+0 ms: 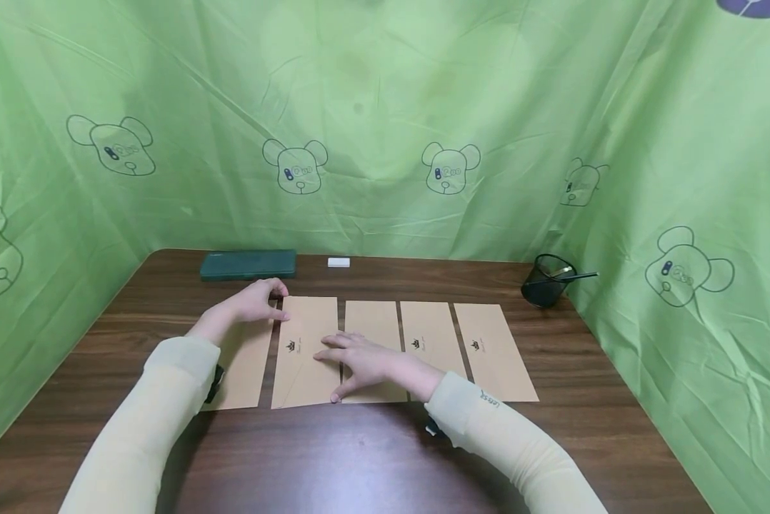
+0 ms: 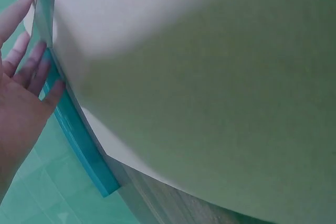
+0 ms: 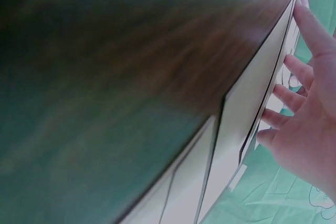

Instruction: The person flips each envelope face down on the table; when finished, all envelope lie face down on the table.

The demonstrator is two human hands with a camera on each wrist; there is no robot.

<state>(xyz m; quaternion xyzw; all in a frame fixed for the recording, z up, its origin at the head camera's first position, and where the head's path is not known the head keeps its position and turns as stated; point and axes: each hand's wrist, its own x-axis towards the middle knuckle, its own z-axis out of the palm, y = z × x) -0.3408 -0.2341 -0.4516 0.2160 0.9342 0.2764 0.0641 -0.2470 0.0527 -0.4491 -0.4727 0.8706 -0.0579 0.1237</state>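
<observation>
Several tan paper envelopes lie side by side on the table, each long side running away from me. The second envelope from the left (image 1: 308, 321) bears a small black crown print and sits slightly askew. At its far left corner and left edge, the fingertips of my left hand (image 1: 251, 303) touch it, fingers fairly straight. My right hand (image 1: 362, 360), fingers spread, lies across its right edge and over the third envelope (image 1: 372, 314). My left forearm partly covers the leftmost envelope (image 1: 246, 375). In the right wrist view my right hand (image 3: 310, 103) rests lightly along the envelopes.
A dark green flat case (image 1: 248, 265) and a small white block (image 1: 338, 263) lie along the table's back edge. A black mesh pen cup (image 1: 542, 285) with a pen leaning out stands at the back right. Two more envelopes, including the rightmost envelope (image 1: 497, 357), continue the row. Green curtains (image 1: 372, 107) surround the table.
</observation>
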